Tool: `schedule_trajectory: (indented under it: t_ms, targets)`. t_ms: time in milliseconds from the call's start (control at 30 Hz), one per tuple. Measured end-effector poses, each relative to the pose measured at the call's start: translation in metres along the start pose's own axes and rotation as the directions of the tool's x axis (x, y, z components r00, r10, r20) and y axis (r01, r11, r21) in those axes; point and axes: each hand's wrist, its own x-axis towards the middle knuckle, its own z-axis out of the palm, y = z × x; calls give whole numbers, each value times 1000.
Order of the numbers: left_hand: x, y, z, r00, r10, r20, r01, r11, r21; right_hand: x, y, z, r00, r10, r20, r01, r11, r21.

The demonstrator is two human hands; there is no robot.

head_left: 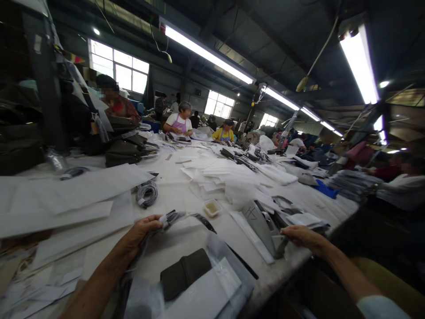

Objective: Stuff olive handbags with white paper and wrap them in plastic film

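My left hand (148, 226) is closed on one end of a grey and black strap (172, 217) with a pale wrapping near the fingers. The strap arches to the right over the table. My right hand (300, 235) has its fingers pinched at the near end of a grey tape dispenser (262, 226) with a handwritten mark on its side. What those fingers pinch is too small to make out. Between my hands, close to me, a dark olive folded pouch (186, 272) lies by clear plastic and a white packet (207, 290).
A coiled grey strap (146, 194) and large white sheets (76, 190) lie at left. Beyond my hands sit a small yellowish dish (211, 208) and piled white foam sheets (226, 173). Co-workers (179, 122) work across the long table.
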Motion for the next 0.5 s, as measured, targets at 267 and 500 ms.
schedule_trajectory:
  t_ms: [267,500]
  targets:
    - [1,-2,-1,999,-6,-32,5,1000,-15,-8,15,-4,988,-21,-152,40,992,123]
    - [1,0,-2,999,23,-24,-23,1000,-19,-12,53,12,970,132,-205,-58,941,335]
